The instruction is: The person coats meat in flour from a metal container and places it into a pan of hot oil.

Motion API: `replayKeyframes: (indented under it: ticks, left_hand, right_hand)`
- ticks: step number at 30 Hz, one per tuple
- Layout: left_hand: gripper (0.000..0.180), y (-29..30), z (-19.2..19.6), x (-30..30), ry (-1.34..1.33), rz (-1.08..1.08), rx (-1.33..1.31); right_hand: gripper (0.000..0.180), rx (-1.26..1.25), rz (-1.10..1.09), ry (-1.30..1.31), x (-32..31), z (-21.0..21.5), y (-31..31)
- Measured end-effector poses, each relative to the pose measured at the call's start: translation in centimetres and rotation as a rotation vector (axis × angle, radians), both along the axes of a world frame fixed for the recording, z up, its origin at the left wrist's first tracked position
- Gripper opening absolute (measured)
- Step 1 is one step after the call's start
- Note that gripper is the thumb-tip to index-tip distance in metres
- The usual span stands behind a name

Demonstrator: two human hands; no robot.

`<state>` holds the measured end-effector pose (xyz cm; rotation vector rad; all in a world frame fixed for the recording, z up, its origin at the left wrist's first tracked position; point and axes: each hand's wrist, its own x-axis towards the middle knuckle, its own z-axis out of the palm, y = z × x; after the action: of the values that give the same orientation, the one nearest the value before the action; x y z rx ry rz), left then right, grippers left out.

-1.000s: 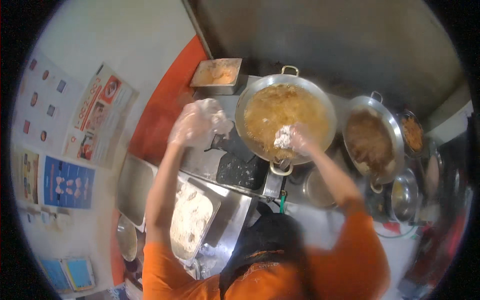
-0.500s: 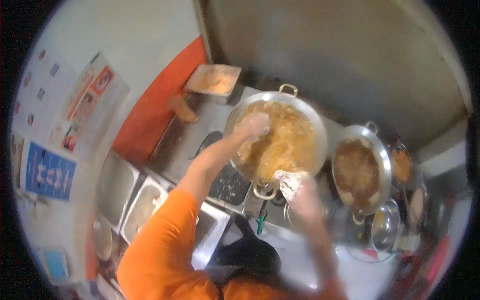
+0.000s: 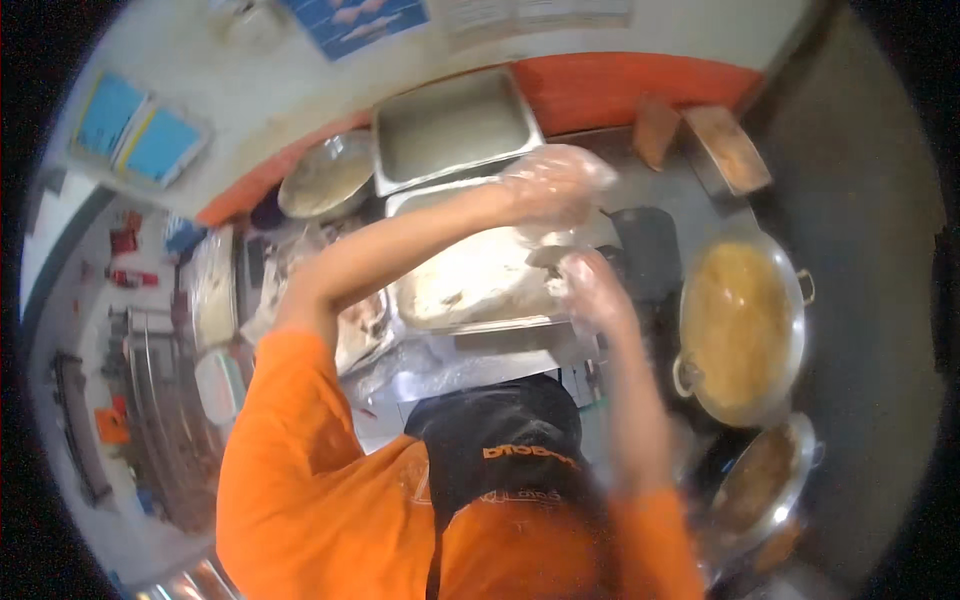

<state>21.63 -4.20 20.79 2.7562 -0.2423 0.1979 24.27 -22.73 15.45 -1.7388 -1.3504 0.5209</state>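
Observation:
Both my hands are in clear plastic gloves, side by side at the right end of a metal tray of white flour [image 3: 470,275]. My left hand [image 3: 560,187] is above the tray's far right corner, its fingers smeared by motion. Lower down, my right hand [image 3: 597,292] closes its fingers on a flour-coated piece of food [image 3: 553,267] with grey and white patches, at the tray's right edge. Blur hides the kind of food. To the right, a wide two-handled pan [image 3: 690,378] holds golden frying oil.
A bare metal tray [image 3: 450,125] stands behind the flour, with a round metal bowl [image 3: 325,178] to its left. A second pan [image 3: 765,470] with brown contents is at the lower right. A rectangular container [image 3: 727,150] sits by the red wall band at the back right.
The view has swung left, from the frying pan to the flour tray. My left hand has come away from over the oil, and both hands are now at the tray.

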Motion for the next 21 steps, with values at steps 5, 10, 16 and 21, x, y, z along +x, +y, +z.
replayKeyframes:
  ticks: [5, 10, 16, 21]
  left_hand:
    - [0.026, 7.9, -10.9, -15.2, 0.851, 0.153, 0.229]
    - [0.023, 1.6, -15.4, -22.6, 0.485, 0.380, 0.124]
    - [0.020, 1.2, -14.4, -23.1, 0.324, 0.488, -0.111]
    - [0.024, 4.5, -9.5, -25.0, 0.222, 0.458, -0.100]
  right_hand:
    - [0.042, -0.736, 0.608, -0.396, -5.5, -10.8, 12.6]
    - [0.047, -0.825, 0.611, -0.462, -7.6, -11.7, 14.4]
    - [0.047, -0.638, 0.547, -0.441, 0.0, -12.9, 14.5]
    - [0.039, -0.753, 0.619, -0.545, -0.3, -7.9, 17.5]
